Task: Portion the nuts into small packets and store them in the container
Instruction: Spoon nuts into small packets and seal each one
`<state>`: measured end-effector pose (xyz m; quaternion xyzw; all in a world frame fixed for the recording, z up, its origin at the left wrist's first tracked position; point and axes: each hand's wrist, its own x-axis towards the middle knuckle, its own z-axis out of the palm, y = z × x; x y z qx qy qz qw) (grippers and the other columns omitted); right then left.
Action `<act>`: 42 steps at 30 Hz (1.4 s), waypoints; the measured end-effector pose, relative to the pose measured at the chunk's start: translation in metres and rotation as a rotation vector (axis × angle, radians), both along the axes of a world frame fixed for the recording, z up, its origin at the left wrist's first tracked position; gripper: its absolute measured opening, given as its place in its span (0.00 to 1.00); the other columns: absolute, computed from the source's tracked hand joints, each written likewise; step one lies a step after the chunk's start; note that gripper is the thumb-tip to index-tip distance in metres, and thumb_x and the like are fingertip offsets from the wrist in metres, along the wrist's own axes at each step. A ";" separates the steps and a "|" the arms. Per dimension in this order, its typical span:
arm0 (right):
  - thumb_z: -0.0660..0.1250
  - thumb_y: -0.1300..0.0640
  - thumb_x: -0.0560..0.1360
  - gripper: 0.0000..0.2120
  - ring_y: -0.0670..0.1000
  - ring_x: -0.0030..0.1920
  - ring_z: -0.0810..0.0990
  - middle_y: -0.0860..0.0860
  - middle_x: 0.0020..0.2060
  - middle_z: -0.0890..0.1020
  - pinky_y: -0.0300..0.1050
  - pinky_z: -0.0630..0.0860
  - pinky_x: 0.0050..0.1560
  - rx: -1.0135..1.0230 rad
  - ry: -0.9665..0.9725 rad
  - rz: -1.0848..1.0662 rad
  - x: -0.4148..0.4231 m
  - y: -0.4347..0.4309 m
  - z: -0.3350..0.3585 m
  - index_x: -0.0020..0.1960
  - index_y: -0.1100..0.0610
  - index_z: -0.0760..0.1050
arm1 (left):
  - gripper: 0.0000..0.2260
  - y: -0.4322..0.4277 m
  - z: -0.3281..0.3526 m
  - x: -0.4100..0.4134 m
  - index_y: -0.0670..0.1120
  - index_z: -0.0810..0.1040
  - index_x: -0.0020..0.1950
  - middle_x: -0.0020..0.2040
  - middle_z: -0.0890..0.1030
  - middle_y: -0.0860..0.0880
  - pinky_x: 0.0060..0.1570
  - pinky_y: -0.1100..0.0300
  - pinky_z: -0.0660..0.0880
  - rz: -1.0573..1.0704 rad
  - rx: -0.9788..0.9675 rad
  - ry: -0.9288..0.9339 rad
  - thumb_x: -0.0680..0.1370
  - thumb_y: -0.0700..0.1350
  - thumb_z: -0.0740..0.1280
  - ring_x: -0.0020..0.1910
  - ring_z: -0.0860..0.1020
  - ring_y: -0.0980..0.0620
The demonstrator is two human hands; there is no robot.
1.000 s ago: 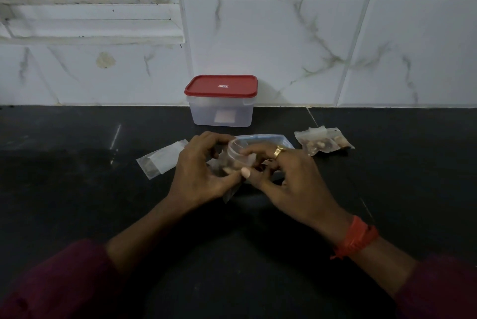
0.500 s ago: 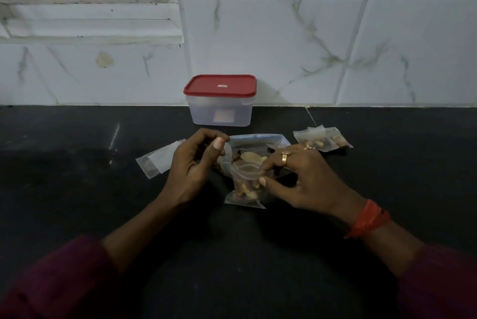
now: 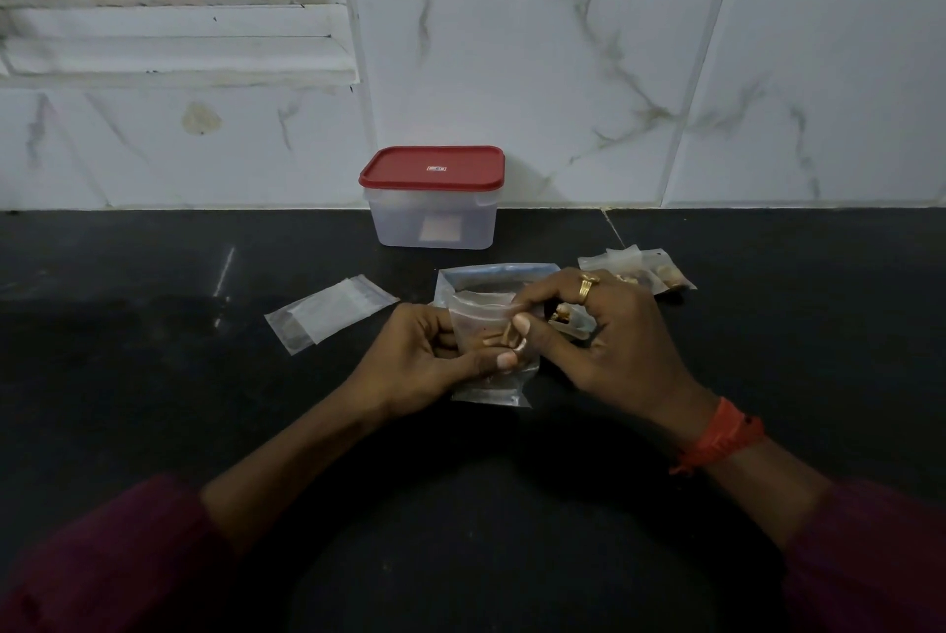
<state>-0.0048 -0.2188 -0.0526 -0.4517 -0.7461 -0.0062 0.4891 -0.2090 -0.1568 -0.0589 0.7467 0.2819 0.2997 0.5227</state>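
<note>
Packet (image 3: 491, 392) upright at frame centre, mouth up: left grip (image 3: 420, 361) clasps its side, right grip (image 3: 609, 340) pinches the mouth from the right.

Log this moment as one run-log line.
left hand: holds small packet, nuts inside | right hand: pinches its mouth | container: lid on | filled packets: beyond right hand | empty packets: left

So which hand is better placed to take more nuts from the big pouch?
Probably the right hand: it pinches only the mouth of the small packet, beside the big pouch; the left hand grips the packet's body.
</note>
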 end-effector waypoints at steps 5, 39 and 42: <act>0.72 0.53 0.74 0.06 0.42 0.45 0.83 0.41 0.44 0.85 0.53 0.79 0.47 -0.009 -0.012 0.038 -0.003 -0.001 0.001 0.50 0.53 0.83 | 0.17 0.006 0.001 -0.006 0.44 0.84 0.53 0.49 0.87 0.50 0.49 0.63 0.80 0.033 0.046 0.014 0.66 0.43 0.78 0.49 0.85 0.54; 0.75 0.54 0.74 0.10 0.48 0.44 0.84 0.46 0.42 0.86 0.46 0.82 0.48 -0.293 0.210 0.024 0.003 0.001 -0.002 0.55 0.51 0.83 | 0.14 0.003 0.004 -0.004 0.44 0.82 0.57 0.51 0.87 0.47 0.50 0.59 0.82 0.034 -0.087 -0.041 0.72 0.42 0.72 0.51 0.86 0.50; 0.74 0.53 0.74 0.05 0.46 0.42 0.84 0.45 0.40 0.86 0.47 0.81 0.44 -0.271 0.175 -0.016 0.002 0.002 -0.003 0.48 0.53 0.85 | 0.15 0.003 0.005 -0.004 0.43 0.82 0.58 0.51 0.87 0.48 0.50 0.59 0.82 0.047 -0.113 -0.058 0.72 0.43 0.73 0.51 0.86 0.50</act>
